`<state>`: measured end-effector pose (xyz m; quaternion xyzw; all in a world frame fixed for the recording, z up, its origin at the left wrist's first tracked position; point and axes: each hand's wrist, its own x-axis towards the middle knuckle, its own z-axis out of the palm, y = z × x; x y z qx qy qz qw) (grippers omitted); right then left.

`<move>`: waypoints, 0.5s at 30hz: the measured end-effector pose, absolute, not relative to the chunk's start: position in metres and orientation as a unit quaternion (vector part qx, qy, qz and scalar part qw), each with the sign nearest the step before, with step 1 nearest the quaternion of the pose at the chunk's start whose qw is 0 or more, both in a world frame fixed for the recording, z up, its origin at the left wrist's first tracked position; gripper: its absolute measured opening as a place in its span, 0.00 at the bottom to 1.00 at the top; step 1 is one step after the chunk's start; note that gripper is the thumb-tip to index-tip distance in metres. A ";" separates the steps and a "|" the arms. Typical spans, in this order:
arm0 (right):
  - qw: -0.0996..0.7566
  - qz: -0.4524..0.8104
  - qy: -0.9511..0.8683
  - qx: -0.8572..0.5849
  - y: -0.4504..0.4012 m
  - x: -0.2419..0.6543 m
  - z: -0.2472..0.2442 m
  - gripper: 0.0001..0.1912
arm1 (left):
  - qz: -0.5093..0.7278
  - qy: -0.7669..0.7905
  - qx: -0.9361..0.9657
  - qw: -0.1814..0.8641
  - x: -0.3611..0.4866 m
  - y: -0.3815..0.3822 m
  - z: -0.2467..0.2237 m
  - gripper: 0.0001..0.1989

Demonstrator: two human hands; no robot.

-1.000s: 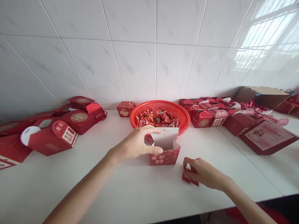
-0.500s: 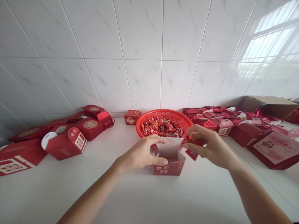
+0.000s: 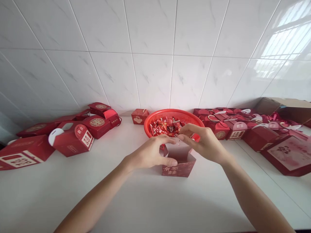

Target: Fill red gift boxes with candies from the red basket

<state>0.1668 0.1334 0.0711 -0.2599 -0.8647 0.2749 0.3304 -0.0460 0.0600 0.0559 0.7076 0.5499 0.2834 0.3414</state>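
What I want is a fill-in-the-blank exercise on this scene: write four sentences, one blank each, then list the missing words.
The hand with its thumb over the front edge of the open box is the person's ____ hand.
The mesh basket behind that box is coloured ____.
The brown carton lies toward the picture's ____ edge.
The wall is covered in pale, glossy ____.
Missing words: left; red; right; tiles.

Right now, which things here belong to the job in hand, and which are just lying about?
Seemingly in use:
open box
red basket
wrapped sweets

Seemingly lying about:
boxes at left
boxes at right
small box by basket
brown carton
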 end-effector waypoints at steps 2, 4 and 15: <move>0.369 0.278 -0.848 -0.259 0.138 0.174 0.066 0.14 | 0.280 0.545 0.718 0.330 -0.046 0.058 0.056 0.33; 0.383 0.290 -0.842 -0.244 0.143 0.187 0.058 0.17 | 0.274 0.510 0.751 0.318 -0.046 0.055 0.057 0.31; 0.301 0.410 -0.831 -0.226 0.115 0.217 -0.009 0.29 | 0.277 0.402 0.835 0.253 -0.037 0.054 0.051 0.20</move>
